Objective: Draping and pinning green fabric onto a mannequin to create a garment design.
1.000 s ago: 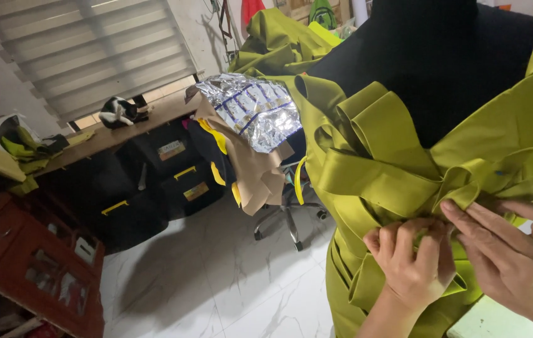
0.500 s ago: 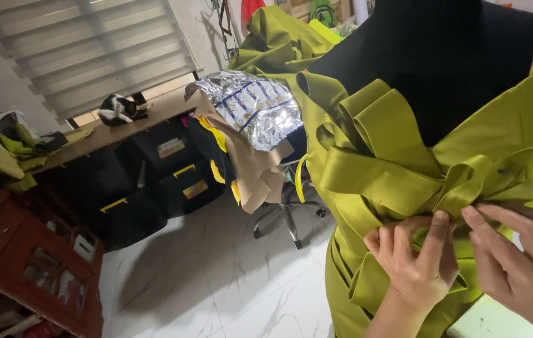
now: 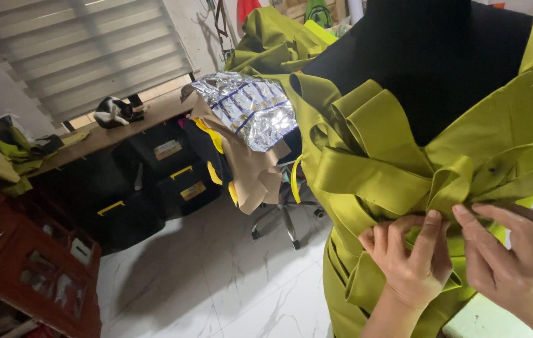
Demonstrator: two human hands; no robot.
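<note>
A black dress form (image 3: pixel 441 56) wears an olive-green satin garment (image 3: pixel 529 106) with wide looped bands that meet in a bow knot (image 3: pixel 451 184) at the waist. My left hand (image 3: pixel 413 256) presses against the folds just under the knot, its forefinger raised to the knot's lower edge. My right hand (image 3: pixel 517 256) comes in from the right, its fingertips pinching the fabric at the knot. Both hands touch the green fabric; what lies under the fingers is hidden.
Behind the form an office chair (image 3: pixel 285 213) is draped with brown paper and a silver foil sheet (image 3: pixel 247 106). Black storage boxes (image 3: pixel 153 181) stand under a wooden shelf where a black-and-white cat (image 3: pixel 113 111) lies. A red wooden cabinet (image 3: pixel 22 263) stands at the lower left. The floor is white marble tile.
My left hand's fingers have uncurled and its forefinger has risen to the knot. My right hand has slid left and closer to the knot.
</note>
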